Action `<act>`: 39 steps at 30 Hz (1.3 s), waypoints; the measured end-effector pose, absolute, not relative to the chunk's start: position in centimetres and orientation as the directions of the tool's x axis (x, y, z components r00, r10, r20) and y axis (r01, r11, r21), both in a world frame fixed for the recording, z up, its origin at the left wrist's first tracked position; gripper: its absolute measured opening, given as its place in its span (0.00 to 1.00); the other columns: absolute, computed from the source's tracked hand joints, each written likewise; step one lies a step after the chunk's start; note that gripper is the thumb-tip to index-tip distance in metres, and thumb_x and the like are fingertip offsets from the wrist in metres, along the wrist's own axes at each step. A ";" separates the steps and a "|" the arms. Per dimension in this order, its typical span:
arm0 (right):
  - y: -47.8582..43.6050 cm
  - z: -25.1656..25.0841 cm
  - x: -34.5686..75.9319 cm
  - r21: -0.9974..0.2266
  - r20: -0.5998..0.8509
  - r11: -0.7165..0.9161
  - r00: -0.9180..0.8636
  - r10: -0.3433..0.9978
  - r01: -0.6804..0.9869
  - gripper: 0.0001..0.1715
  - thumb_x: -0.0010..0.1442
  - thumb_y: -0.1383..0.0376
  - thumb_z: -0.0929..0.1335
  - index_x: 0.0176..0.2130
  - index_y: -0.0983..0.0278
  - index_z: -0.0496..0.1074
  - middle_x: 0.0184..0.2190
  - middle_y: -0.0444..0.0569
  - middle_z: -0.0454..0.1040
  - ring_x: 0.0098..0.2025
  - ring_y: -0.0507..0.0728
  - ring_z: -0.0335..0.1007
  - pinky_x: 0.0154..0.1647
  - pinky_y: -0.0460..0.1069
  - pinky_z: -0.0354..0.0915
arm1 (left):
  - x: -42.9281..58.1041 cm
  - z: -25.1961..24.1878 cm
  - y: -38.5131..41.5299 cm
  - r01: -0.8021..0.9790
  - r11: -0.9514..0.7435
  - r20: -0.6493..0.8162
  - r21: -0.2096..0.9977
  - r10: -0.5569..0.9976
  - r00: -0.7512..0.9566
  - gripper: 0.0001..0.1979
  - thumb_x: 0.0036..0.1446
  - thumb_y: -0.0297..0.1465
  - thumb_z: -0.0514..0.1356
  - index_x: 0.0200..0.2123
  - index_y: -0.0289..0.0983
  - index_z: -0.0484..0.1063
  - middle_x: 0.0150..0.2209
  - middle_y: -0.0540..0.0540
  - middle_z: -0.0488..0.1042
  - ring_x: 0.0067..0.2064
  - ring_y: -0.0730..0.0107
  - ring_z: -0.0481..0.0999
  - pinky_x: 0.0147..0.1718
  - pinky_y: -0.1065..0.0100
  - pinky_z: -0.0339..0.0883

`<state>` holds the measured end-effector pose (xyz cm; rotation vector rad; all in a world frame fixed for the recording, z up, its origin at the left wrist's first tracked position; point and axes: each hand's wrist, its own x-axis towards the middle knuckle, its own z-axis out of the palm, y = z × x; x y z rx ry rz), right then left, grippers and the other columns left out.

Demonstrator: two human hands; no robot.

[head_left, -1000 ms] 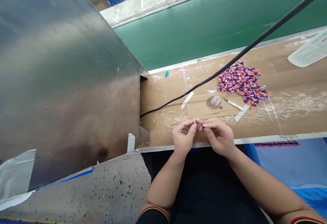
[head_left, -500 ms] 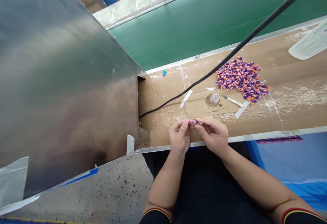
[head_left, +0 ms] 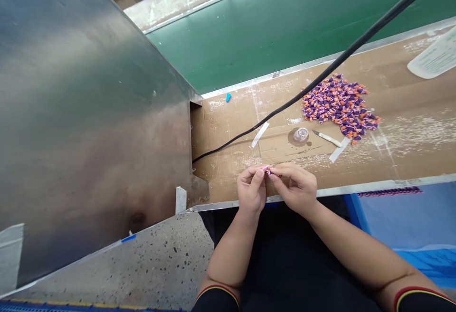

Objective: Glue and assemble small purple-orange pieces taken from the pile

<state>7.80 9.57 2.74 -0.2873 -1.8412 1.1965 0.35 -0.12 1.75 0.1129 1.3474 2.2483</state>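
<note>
Left hand (head_left: 251, 191), right hand (head_left: 295, 189): fingers (head_left: 257, 173) pinch 1 tiny pink-purple piece (head_left: 268, 171), kind unclear.

left hand (head_left: 251, 189): I've got a small pink-purple piece (head_left: 268, 171) pinched at the fingertips
right hand (head_left: 295, 188): pinching that same piece
desk (head_left: 228, 160): cardboard-topped, below the hands
on desk: pile of purple-orange pieces (head_left: 338, 105), small clear cup (head_left: 301, 134), craft knife (head_left: 327, 137) just beside pile
across desk: black cable (head_left: 313, 89)
</note>
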 end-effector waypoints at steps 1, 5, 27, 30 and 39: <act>9.6 2.7 7.8 -0.825 0.551 0.501 -0.571 0.608 -0.262 0.13 0.65 0.73 0.74 0.45 0.55 0.83 0.38 0.47 0.87 0.37 0.57 0.85 0.39 0.51 0.83 | 0.4 1.7 -0.1 -0.378 -0.370 -0.185 0.849 0.462 -0.867 0.17 0.50 0.46 0.80 0.30 0.39 0.85 0.34 0.44 0.85 0.35 0.69 0.84 0.38 0.69 0.80; 9.4 2.5 7.9 -0.842 0.530 0.476 -0.562 0.635 -0.256 0.15 0.64 0.73 0.75 0.45 0.55 0.83 0.38 0.47 0.86 0.37 0.57 0.85 0.40 0.51 0.83 | 0.4 1.6 -0.1 -0.368 -0.345 -0.188 0.863 0.457 -0.869 0.18 0.49 0.47 0.80 0.31 0.40 0.85 0.34 0.44 0.85 0.36 0.67 0.84 0.39 0.67 0.80; 9.3 2.5 7.7 -0.822 0.551 0.530 -0.526 0.648 -0.207 0.11 0.64 0.73 0.75 0.42 0.56 0.83 0.35 0.47 0.85 0.35 0.56 0.84 0.37 0.50 0.83 | 0.9 1.3 0.2 -0.168 -0.291 -0.048 0.942 0.378 -0.925 0.17 0.53 0.48 0.77 0.32 0.41 0.86 0.37 0.42 0.86 0.40 0.64 0.86 0.44 0.65 0.81; 9.3 2.4 7.8 -0.830 0.542 0.516 -0.529 0.653 -0.213 0.12 0.64 0.73 0.75 0.43 0.55 0.83 0.36 0.47 0.85 0.35 0.56 0.84 0.38 0.51 0.83 | 1.0 1.3 0.2 -0.139 -0.281 -0.028 0.950 0.367 -0.930 0.16 0.54 0.48 0.77 0.32 0.41 0.86 0.37 0.42 0.86 0.40 0.64 0.87 0.44 0.66 0.82; 9.3 2.3 8.0 -0.840 0.534 0.491 -0.512 0.673 -0.232 0.11 0.63 0.73 0.75 0.42 0.56 0.83 0.36 0.47 0.85 0.35 0.56 0.83 0.37 0.50 0.82 | 1.2 0.8 -0.7 0.023 -0.218 0.116 0.976 0.423 -0.899 0.08 0.65 0.40 0.70 0.39 0.43 0.87 0.43 0.42 0.86 0.46 0.63 0.86 0.51 0.63 0.79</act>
